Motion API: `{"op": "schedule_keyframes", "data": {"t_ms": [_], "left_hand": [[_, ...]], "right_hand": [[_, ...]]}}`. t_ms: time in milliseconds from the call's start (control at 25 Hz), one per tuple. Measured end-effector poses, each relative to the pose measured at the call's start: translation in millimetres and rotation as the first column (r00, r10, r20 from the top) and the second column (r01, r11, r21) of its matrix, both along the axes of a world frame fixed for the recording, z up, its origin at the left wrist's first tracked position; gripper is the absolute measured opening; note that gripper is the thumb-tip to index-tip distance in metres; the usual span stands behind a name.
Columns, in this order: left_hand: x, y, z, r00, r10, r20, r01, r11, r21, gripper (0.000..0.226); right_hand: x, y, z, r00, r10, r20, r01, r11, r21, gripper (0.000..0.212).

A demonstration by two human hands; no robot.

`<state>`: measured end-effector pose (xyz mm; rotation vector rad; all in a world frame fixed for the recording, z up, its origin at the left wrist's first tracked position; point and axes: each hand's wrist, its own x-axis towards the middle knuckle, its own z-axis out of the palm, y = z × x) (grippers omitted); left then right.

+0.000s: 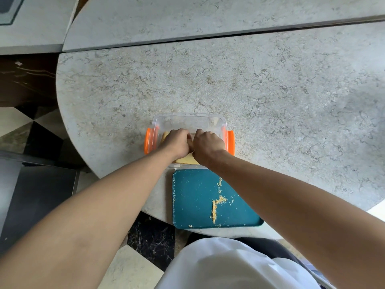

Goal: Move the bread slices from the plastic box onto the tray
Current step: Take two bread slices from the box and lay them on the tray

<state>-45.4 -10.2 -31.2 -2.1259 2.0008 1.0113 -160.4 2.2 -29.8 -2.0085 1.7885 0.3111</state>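
A clear plastic box point(188, 119) with orange side clips point(147, 143) sits on the stone table. Both hands reach down into it side by side. My left hand point(177, 142) and my right hand point(207, 146) have their fingers curled onto the yellowish bread slices point(187, 159), which show only beneath the wrists and at the left edge. How many slices lie there is hidden. A teal tray point(195, 197) lies right in front of the box, holding only crumbs in a thin line.
The round grey stone table point(270, 101) spreads wide to the right and behind the box. Its near edge runs just under the tray, which overhangs slightly. A raised counter ledge point(187, 21) crosses the back. Checkered floor lies lower left.
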Motion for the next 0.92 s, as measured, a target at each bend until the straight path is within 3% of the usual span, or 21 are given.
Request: {"op": "schedule_keyframes", "data": {"t_ms": [200, 520, 680, 800, 920], "left_hand": [[1.2, 8.5, 0.6, 0.999, 0.005, 0.036, -0.006, 1.0, 0.019, 0.016], [9.8, 18.4, 13.3, 0.972, 0.183, -0.147, -0.185, 0.983, 0.001, 0.018], [13.2, 25.9, 24.6, 0.942, 0.216, -0.257, -0.246, 0.965, -0.088, 0.013], [15.7, 34.9, 35.8, 0.904, 0.234, -0.357, -0.31, 0.935, -0.172, 0.019], [17.8, 40.5, 46.4, 0.807, 0.324, -0.494, -0.453, 0.876, -0.166, 0.016]], "right_hand": [[-3.7, 5.1, 6.4, 1.0, 0.009, -0.01, -0.009, 1.0, -0.008, 0.047], [-12.7, 12.9, 25.4, 0.987, -0.077, 0.144, 0.089, 0.993, -0.079, 0.037], [-22.8, 20.9, 40.2, 0.954, -0.163, 0.252, 0.202, 0.97, -0.137, 0.037], [-33.1, 30.0, 51.6, 0.876, -0.284, 0.389, 0.352, 0.929, -0.113, 0.042], [-45.4, 40.5, 61.9, 0.741, -0.357, 0.569, 0.484, 0.871, -0.083, 0.049]]}}
